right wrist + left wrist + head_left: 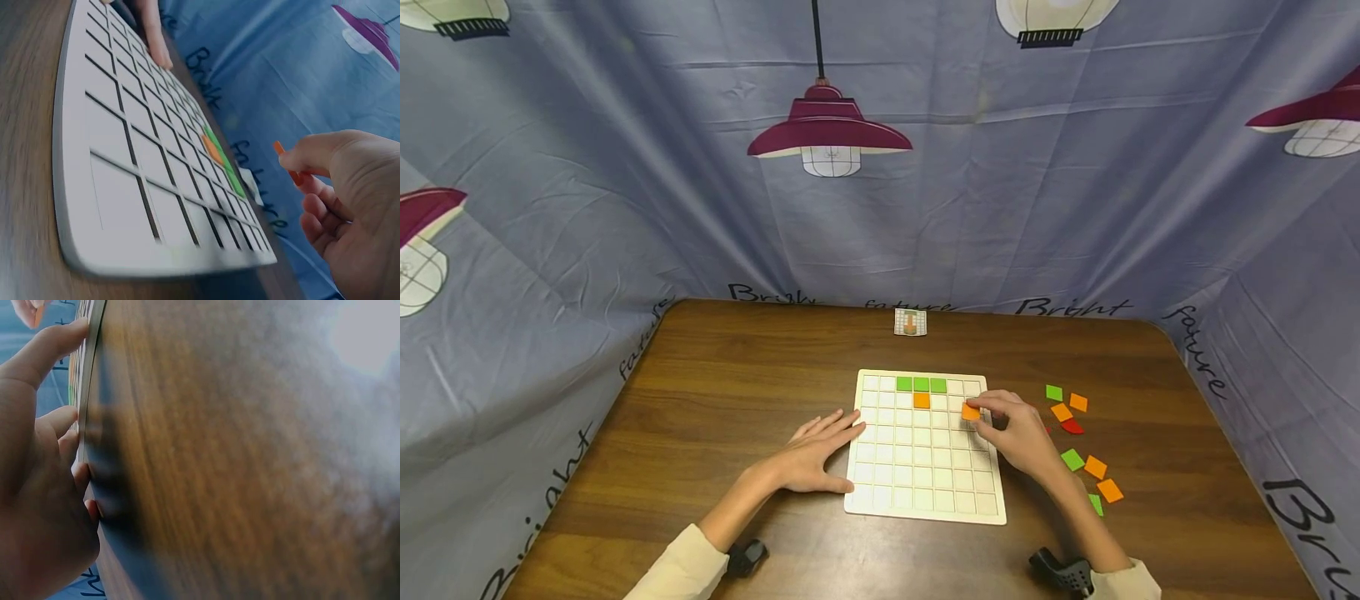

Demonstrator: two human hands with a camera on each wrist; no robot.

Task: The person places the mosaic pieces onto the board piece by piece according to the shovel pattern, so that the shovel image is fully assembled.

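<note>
A pale square grid board (925,479) lies on the wooden table. Three green tiles (921,384) sit side by side in its far row, with one orange tile (921,401) just below the middle one. My right hand (1018,433) pinches another orange tile (970,412) between thumb and fingers above the board's right part; the right wrist view shows this tile (287,164) raised off the board. My left hand (808,458) rests with fingers spread at the board's left edge, its thumb and fingertips touching the rim.
Loose green, orange and red tiles lie right of the board, among them a green tile (1072,460), an orange tile (1109,490) and a red piece (1072,427). A small printed card (911,322) lies near the table's far edge. A patterned curtain (925,233) hangs behind.
</note>
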